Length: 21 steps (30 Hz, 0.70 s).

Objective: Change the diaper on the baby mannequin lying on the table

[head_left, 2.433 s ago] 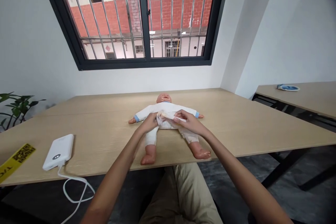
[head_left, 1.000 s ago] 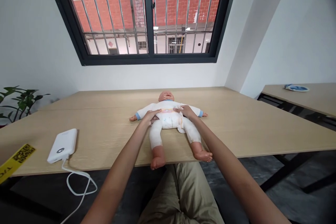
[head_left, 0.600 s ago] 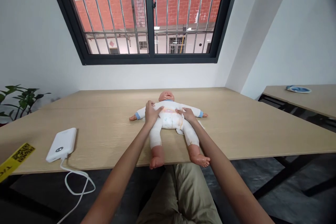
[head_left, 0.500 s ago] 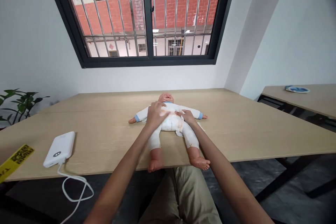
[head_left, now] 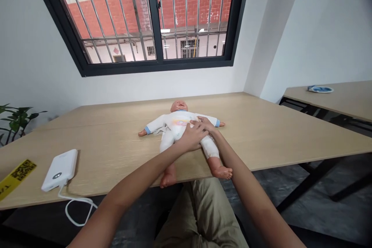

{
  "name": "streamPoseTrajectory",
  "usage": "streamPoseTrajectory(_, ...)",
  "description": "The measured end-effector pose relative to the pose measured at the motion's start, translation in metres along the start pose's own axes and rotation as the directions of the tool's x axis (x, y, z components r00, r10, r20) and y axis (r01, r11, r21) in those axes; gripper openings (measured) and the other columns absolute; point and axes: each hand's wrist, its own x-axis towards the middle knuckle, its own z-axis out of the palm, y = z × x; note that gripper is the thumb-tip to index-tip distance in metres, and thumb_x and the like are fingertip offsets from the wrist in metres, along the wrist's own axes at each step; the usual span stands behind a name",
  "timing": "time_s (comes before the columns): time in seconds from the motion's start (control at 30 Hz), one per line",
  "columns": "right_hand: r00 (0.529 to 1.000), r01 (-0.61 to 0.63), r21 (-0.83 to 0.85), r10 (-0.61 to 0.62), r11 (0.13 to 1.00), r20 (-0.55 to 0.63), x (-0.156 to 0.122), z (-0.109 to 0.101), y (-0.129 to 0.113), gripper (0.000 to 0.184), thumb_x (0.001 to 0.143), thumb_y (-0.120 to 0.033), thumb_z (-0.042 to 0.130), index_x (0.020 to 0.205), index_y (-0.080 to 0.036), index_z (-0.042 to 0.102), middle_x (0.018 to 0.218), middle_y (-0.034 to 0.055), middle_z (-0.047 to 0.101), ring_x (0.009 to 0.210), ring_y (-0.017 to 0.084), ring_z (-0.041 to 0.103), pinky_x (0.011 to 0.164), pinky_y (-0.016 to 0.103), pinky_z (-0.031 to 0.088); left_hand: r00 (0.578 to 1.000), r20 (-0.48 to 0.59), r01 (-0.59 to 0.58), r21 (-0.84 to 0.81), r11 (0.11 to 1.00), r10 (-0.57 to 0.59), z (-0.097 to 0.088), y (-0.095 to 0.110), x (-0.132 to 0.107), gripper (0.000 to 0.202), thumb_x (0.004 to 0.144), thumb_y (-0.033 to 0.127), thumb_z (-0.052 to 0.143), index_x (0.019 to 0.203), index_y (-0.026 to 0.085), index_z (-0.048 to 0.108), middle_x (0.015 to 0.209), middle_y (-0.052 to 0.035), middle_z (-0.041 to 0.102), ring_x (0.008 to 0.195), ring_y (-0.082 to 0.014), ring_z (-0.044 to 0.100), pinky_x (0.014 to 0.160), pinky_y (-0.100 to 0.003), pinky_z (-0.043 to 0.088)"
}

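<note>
Doll (head_left: 180, 115) on wooden table (head_left: 110, 155), near edge, middle of view. Lies face up. Long axis: from window side to near edge, roughly square to that edge, slanting slightly rightward toward the feet. Head points to window (head_left: 158, 27), feet to camera wearer. Both doll arms out sideways; legs apart in a narrow V, foot at right of view turned outward, both feet at the table edge. White suit, blue cuffs. Diaper (head_left: 178, 131) around hips, coloured print at waist, loose white flap beside hip at left of view.

Left hand (head_left: 194, 136): reaches across to right side of diaper, fingers extended, overlapping right hand in view. Right hand (head_left: 207, 124): rests at same hip, fingers bent over waist. Grip: apparently contact with diaper from both; pinching or merely pressing, impossible to judge behind overlapping fingers.

Surroundings: white power bank (head_left: 60, 170) with cable (head_left: 84, 200) at left, near yellow label (head_left: 19, 178); plant (head_left: 16, 120) beyond; second table (head_left: 354, 100) at far right.
</note>
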Motion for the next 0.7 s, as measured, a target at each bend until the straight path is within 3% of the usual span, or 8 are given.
streamPoseTrajectory(0.1, 1.000, -0.022, 0.072, 0.023, 0.997, -0.005, 0.004, -0.006, -0.002, 0.030, 0.094, -0.037, 0.059, 0.111, -0.012, 0.061, 0.103, 0.0066, 0.064, 0.085, 0.016, 0.064, 0.075, 0.033, 0.056, 0.987, -0.039, 0.157, 0.002, 0.988, -0.157, -0.001, -0.002, -0.005, 0.053, 0.080, 0.042, 0.062, 0.129, 0.023, 0.053, 0.139, -0.0184, 0.046, 0.127, -0.0396, 0.037, 0.094, -0.058, 0.036)
streamPoseTrajectory(0.17, 0.999, -0.041, 0.111, 0.044, 0.993, -0.018, 0.005, -0.012, -0.001, 0.025, 0.092, -0.035, 0.061, 0.103, -0.012, 0.062, 0.093, 0.0069, 0.067, 0.074, 0.015, 0.064, 0.067, 0.029, 0.056, 0.979, -0.056, 0.195, 0.003, 0.981, -0.195, -0.002, -0.006, -0.011, 0.056, 0.080, 0.048, 0.062, 0.130, 0.026, 0.053, 0.136, -0.0174, 0.048, 0.124, -0.0389, 0.039, 0.093, -0.056, 0.036)
streamPoseTrajectory(0.33, 0.984, -0.051, 0.216, 0.086, 0.975, -0.157, -0.019, -0.038, 0.017, 0.024, 0.080, -0.033, 0.063, 0.094, -0.014, 0.058, 0.077, 0.0049, 0.065, 0.057, 0.014, 0.063, 0.051, 0.024, 0.050, 0.984, -0.071, 0.161, -0.029, 0.987, -0.163, -0.001, -0.021, -0.020, 0.054, 0.084, 0.048, 0.057, 0.134, 0.028, 0.052, 0.127, -0.0154, 0.054, 0.115, -0.0350, 0.046, 0.093, -0.051, 0.034)
streamPoseTrajectory(0.47, 0.987, 0.038, 0.065, -0.028, 0.997, -0.158, -0.055, -0.056, 0.039, 0.038, 0.074, -0.047, 0.066, 0.091, -0.014, 0.061, 0.072, 0.0033, 0.062, 0.056, 0.014, 0.058, 0.050, 0.024, 0.047, 0.990, -0.071, 0.118, -0.076, 0.990, -0.124, 0.004, -0.027, -0.020, 0.054, 0.085, 0.051, 0.055, 0.134, 0.029, 0.054, 0.127, -0.0139, 0.054, 0.117, -0.0343, 0.045, 0.097, -0.051, 0.032)
streamPoseTrajectory(0.53, 0.991, 0.082, -0.047, -0.086, 0.996, -0.099, -0.068, -0.061, 0.047, 0.039, 0.074, -0.047, 0.066, 0.094, -0.013, 0.063, 0.079, 0.0056, 0.066, 0.060, 0.014, 0.057, 0.056, 0.026, 0.048, 0.991, -0.072, 0.105, -0.086, 0.991, -0.112, 0.005, -0.029, -0.019, 0.053, 0.085, 0.051, 0.055, 0.133, 0.029, 0.054, 0.126, -0.0137, 0.054, 0.118, -0.0347, 0.044, 0.099, -0.053, 0.030)
streamPoseTrajectory(0.6, 0.987, 0.159, -0.140, -0.153, 0.977, 0.057, -0.077, -0.062, 0.052, 0.036, 0.075, -0.039, 0.066, 0.100, -0.013, 0.066, 0.091, 0.0077, 0.069, 0.070, 0.016, 0.059, 0.065, 0.028, 0.048, 0.992, -0.070, 0.097, -0.094, 0.991, -0.104, 0.006, -0.029, -0.020, 0.051, 0.086, 0.049, 0.054, 0.134, 0.029, 0.054, 0.126, -0.0140, 0.054, 0.119, -0.0351, 0.044, 0.100, -0.056, 0.027)
streamPoseTrajectory(0.7, 0.928, 0.316, -0.244, -0.246, 0.917, 0.280, -0.079, -0.059, 0.053, 0.033, 0.074, -0.025, 0.065, 0.105, -0.016, 0.069, 0.105, 0.0090, 0.069, 0.087, 0.020, 0.061, 0.079, 0.031, 0.048, 0.994, -0.059, 0.085, -0.119, 0.989, -0.093, 0.006, -0.029, -0.020, 0.050, 0.086, 0.045, 0.055, 0.134, 0.029, 0.054, 0.128, -0.0141, 0.054, 0.121, -0.0346, 0.043, 0.104, -0.059, 0.024)
